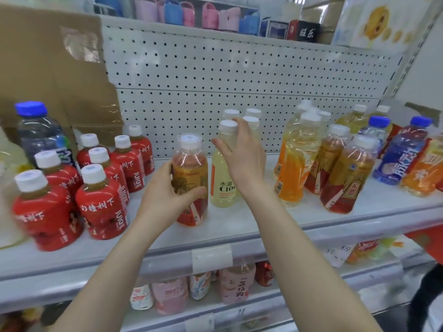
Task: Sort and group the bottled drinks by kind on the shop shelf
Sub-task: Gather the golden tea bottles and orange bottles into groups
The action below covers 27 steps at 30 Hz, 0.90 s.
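**Middle shelf** (227, 224). A tea bottle (190, 164), upright near the front edge, is gripped at its label by the left hand (165, 195). Just beside it, a lemon bottle (220, 188) is bracketed at the neck by the right hand (243, 156), fingers spread. Whether it is grasped cannot be told. Red juice bottles (100, 202) are grouped at left.

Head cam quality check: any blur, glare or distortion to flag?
Head view: wide-angle lens bows the shelf edge and leans the blue-label bottle at right; red juice bottles at far left are blurred; centre is sharper, pale yellow bottle label readable; glare streaks on the amber bottle; light even, shadows faint.
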Each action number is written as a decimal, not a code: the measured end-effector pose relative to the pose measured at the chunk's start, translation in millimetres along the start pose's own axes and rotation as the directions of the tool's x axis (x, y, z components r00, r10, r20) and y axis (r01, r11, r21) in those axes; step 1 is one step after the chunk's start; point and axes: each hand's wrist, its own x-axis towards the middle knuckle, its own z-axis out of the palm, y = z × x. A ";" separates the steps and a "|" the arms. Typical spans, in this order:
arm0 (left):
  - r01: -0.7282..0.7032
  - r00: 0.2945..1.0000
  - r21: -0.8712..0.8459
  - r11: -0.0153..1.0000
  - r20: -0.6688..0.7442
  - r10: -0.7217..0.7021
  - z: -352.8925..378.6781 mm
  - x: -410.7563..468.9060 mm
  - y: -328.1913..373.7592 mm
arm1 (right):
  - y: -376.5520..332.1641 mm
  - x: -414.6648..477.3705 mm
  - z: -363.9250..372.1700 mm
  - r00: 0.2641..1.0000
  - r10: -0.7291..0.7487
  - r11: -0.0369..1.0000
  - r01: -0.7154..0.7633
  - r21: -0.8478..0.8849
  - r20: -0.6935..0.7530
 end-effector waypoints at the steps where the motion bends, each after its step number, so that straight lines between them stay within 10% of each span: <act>1: 0.007 1.000 -0.013 1.000 0.012 -0.006 0.4 0.8 -0.6 | 0.2 -0.5 0.3 1.000 -0.004 1.000 0.005 -0.013 0.002; 7: 0.028 0.993 -0.131 0.991 0.119 -0.013 -0.8 -1.1 -16.3 | 31.1 -33.3 -28.8 0.931 -0.074 0.995 0.095 0.043 -0.358; 10: 0.062 0.988 -0.183 0.981 0.150 -0.034 -0.9 -0.7 -20.1 | 68.4 -50.9 -47.5 0.833 0.118 0.987 -0.040 0.153 -0.541; 14: 0.052 0.993 -0.174 0.983 0.116 -0.032 6.5 -7.2 -13.6 | 112.2 -46.9 -56.2 0.874 0.409 0.892 -0.323 0.316 -0.263; 20: 0.093 0.995 -0.179 0.979 -0.003 -0.095 33.2 -26.1 2.4 | 138.0 -48.3 -55.9 0.943 0.327 0.921 -0.303 0.245 -0.062; 27: 0.088 0.993 -0.127 0.988 -0.073 -0.098 77.0 -39.6 23.3 | 176.3 -69.4 -102.4 0.835 0.153 0.988 -0.131 0.080 -0.529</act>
